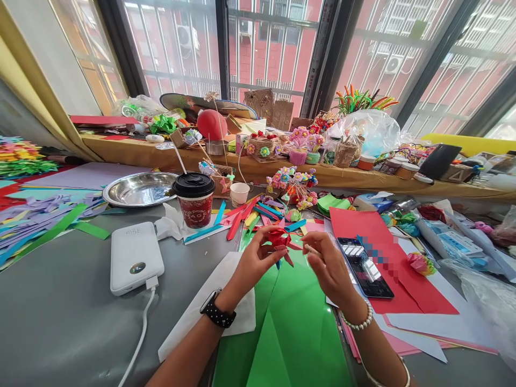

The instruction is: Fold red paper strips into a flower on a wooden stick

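My left hand (258,252) pinches a red folded paper flower (279,236) whose strip-like points hang below it, with some blue showing underneath. Just to its right, my right hand (322,255) is closed on a thin pale stick (313,249); its full length is hidden by the fingers. Both hands hover over large green paper (298,333) with crease lines. Loose red, blue and pink paper strips (244,217) lie beyond the flower. A phone (365,267) rests on red paper (433,298) right of my right hand.
At left lie a white power bank (137,258) with a cable, white tissue (213,290) and a metal dish (139,189). A lidded coffee cup (195,207) and small paper cup (239,194) stand behind. Crafts crowd the window ledge (169,159); a paper flower (421,263) lies right.
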A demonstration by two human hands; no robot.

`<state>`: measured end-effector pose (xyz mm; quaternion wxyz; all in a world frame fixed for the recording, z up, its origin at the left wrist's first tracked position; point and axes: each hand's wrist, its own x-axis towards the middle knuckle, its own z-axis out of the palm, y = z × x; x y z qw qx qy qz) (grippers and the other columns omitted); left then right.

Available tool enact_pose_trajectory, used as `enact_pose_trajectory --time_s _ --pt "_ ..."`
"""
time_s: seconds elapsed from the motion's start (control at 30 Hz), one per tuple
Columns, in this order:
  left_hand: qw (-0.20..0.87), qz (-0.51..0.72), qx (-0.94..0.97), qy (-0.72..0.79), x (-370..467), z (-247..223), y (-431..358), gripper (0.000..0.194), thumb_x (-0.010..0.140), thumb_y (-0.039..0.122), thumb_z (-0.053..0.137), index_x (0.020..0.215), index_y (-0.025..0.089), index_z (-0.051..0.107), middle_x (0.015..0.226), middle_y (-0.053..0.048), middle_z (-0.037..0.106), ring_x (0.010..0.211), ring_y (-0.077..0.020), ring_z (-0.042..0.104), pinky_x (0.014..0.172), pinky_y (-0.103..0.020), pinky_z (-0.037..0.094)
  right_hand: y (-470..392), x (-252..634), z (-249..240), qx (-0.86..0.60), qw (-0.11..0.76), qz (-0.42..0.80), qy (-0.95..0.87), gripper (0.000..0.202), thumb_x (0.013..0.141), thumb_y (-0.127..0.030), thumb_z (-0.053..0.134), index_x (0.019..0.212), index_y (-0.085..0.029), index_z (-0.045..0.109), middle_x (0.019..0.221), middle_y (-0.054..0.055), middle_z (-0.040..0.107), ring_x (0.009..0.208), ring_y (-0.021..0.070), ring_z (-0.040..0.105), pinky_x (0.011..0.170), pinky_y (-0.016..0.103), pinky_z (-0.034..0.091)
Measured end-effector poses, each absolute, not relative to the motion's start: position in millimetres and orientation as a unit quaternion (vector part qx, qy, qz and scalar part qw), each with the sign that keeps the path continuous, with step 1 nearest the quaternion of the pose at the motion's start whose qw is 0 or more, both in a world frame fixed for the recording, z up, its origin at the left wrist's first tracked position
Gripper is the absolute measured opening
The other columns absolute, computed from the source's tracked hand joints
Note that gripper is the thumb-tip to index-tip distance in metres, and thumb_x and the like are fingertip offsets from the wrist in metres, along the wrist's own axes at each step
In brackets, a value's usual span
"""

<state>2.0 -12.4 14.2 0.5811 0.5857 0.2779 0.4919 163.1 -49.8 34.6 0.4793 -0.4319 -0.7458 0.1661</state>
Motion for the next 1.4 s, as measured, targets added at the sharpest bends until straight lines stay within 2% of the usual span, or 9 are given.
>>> enact_pose_trajectory --time_s 0.1,0.2,0.47,0.6,0.87,1.1,1.27,1.4 --pt "0.59 0.495 0.551 0.32 0 16 -9 0.045 0.069 0.023 0.061 0.109 0.02 0.039 0.102 -0.007 0.056 0.09 -0.0184 0.058 0.079 -0.032 0.045 -50 167 37 -0.415 0.5 0.214 -0.73 0.024 0.088 -0.034 0.025 0.085 -0.019 0.044 0.067 0.0 0.045 0.059 0.0114 0.045 0.054 0.023 0.039" --pt "0.585 0.504 0.532 0.348 -2 18 -7 0.049 0.07 0.025 0.06 0.114 0.019 0.038 0.103 -0.007 0.057 0.091 -0.0175 0.057 0.081 -0.031 0.043 -47 168 39 -0.417 0.474 0.2 -0.75 0.019 0.086 -0.03 0.036 0.074 -0.019 0.046 0.061 -0.002 0.044 0.054 0.0102 0.042 0.049 0.022 0.036" --pt "0.612 0.462 0.563 0.309 -1 14 -7 0.051 0.07 0.024 0.06 0.117 0.018 0.04 0.102 -0.009 0.058 0.085 -0.0176 0.059 0.072 -0.027 0.045 -39 160 33 -0.447 0.422 0.15 -0.774 0.007 0.081 -0.022 0.048 0.083 -0.018 0.054 0.073 0.002 0.053 0.063 0.0124 0.05 0.053 0.023 0.042" --pt "0.622 0.441 0.582 0.281 2 11 -8 0.053 0.07 0.026 0.061 0.118 0.02 0.04 0.107 -0.011 0.056 0.083 -0.018 0.06 0.069 -0.027 0.046 -37 159 29 -0.453 0.422 0.144 -0.772 0.012 0.08 -0.02 0.048 0.09 -0.019 0.054 0.076 0.003 0.054 0.066 0.0132 0.052 0.057 0.024 0.045" --pt "0.621 0.421 0.591 0.298 4 9 -10 0.055 0.068 0.026 0.062 0.118 0.021 0.04 0.117 -0.012 0.05 0.08 -0.0166 0.06 0.064 -0.025 0.045 -39 157 31 -0.438 0.419 0.198 -0.771 0.008 0.08 -0.018 0.049 0.081 -0.019 0.057 0.076 0.003 0.052 0.066 0.0125 0.053 0.055 0.023 0.047" --pt "0.604 0.426 0.6 0.304 4 7 -10 0.055 0.067 0.028 0.063 0.117 0.021 0.041 0.107 -0.01 0.056 0.084 -0.019 0.059 0.067 -0.028 0.047 -36 158 27 -0.454 0.417 0.227 -0.754 0.005 0.078 -0.02 0.052 0.078 -0.018 0.056 0.075 0.002 0.052 0.066 0.0127 0.054 0.056 0.025 0.048" --pt "0.599 0.421 0.595 0.332 5 8 -11 0.057 0.064 0.029 0.065 0.116 0.021 0.043 0.11 -0.011 0.054 0.086 -0.0196 0.058 0.064 -0.027 0.049 -34 155 24 -0.453 0.45 0.218 -0.738 0.003 0.075 -0.019 0.055 0.074 -0.018 0.058 0.075 0.002 0.051 0.068 0.013 0.054 0.057 0.025 0.049" --pt "0.616 0.39 0.578 0.367 1 8 -9 0.062 0.066 0.032 0.062 0.122 0.024 0.036 0.102 -0.01 0.057 0.079 -0.0176 0.06 0.06 -0.027 0.051 -32 153 20 -0.45 0.482 0.2 -0.725 0.006 0.076 -0.016 0.054 0.074 -0.018 0.058 0.076 0.002 0.049 0.071 0.0135 0.053 0.059 0.025 0.05"
